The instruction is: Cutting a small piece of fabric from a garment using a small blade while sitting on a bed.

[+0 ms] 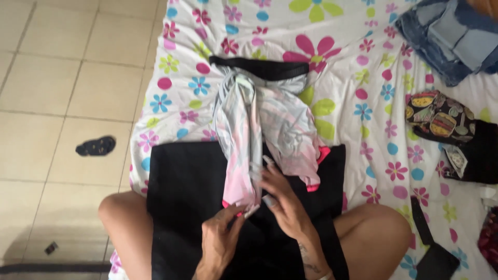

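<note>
Two hands at one pink-and-grey garment [259, 124] on one black cloth [187, 186], left hand [220, 241] pinched its hem, right hand [282, 199] lay flat, fingers spread.

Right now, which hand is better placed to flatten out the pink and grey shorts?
Probably the right hand: it lies flat on the pink and grey shorts, fingers spread over the cloth. The left hand is lower, only pinching the bottom pink hem, above the black garment.
</note>
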